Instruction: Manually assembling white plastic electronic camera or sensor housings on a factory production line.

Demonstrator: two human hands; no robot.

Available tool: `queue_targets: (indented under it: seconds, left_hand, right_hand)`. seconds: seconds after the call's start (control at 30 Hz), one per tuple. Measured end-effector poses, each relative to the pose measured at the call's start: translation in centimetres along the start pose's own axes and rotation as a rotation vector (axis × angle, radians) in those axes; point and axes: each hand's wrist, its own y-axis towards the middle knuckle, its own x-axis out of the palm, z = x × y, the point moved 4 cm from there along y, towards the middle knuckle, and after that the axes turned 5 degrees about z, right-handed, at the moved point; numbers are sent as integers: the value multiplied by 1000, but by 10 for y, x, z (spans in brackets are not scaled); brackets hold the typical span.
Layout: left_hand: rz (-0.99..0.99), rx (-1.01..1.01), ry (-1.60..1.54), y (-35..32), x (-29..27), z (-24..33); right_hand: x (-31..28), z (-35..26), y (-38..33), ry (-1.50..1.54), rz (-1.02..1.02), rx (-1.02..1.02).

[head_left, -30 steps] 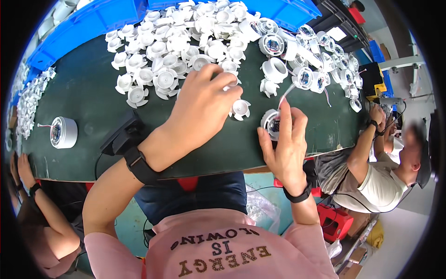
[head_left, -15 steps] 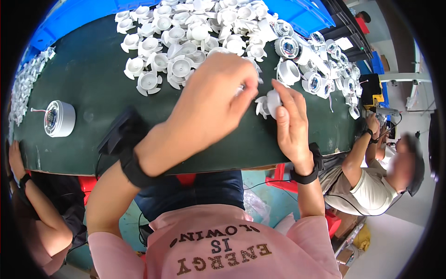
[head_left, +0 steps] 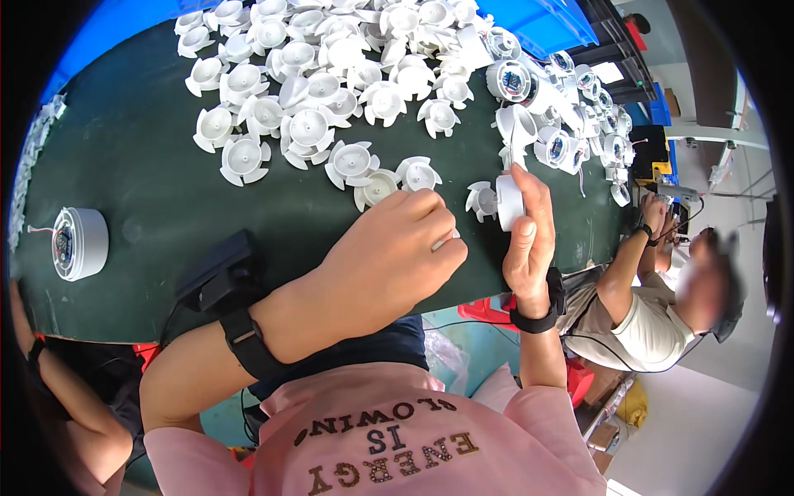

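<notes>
My right hand (head_left: 531, 236) holds a short white cylindrical housing (head_left: 509, 203) between thumb and fingers, its round side turned to the left. Just left of it is a white fan impeller (head_left: 480, 201) with curved blades; I cannot tell whether the two are joined. Near the table's front edge, my left hand (head_left: 401, 248) is closed, fingers curled in. A bit of white shows by its fingertips, too small to name. Close beyond that hand, several loose impellers (head_left: 351, 163) lie on the dark green table (head_left: 149, 182).
A large pile of white impellers (head_left: 310, 128) covers the far middle. Motor units with circuit boards (head_left: 556, 149) crowd the far right. One motor unit (head_left: 80, 244) stands at left, near a black device (head_left: 222, 269). Blue bins (head_left: 542, 29) line the back. Co-workers sit on both sides.
My left hand has drawn back toward me, uncovering impellers beyond it. The housing in my right hand now shows more of its side. The whole view has shifted slightly.
</notes>
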Motion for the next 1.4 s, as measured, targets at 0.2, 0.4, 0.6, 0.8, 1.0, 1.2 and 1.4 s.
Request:
queue_targets:
  seconds: [0.2,0.4,0.6,0.8,1.0,1.2,1.4]
  left_hand:
    - [20,-27,0,-2,-1,-3]
    - [19,-30,-26,5,-2,4]
    - [196,-101,16,10,-28,19]
    - [279,-1068,-1699,-24,-3,43]
    - [323,-824,-1538,-31,-32,48]
    - [292,-817,-1204,-37,-39,58]
    - [550,-823,-827,-37,-44,42]
  right_hand:
    - [8,-5,6,-162,-52,-6]
    - [16,-40,13,-562,-115,-163]
    - [6,-20,28,-94,-58,63]
    - [10,-98,4,723,-157,138]
    - [-15,-28,57,-194,161,118]
    - [-22,2,57,-382,218,51]
    - [-4,-87,-1,897,15,263]
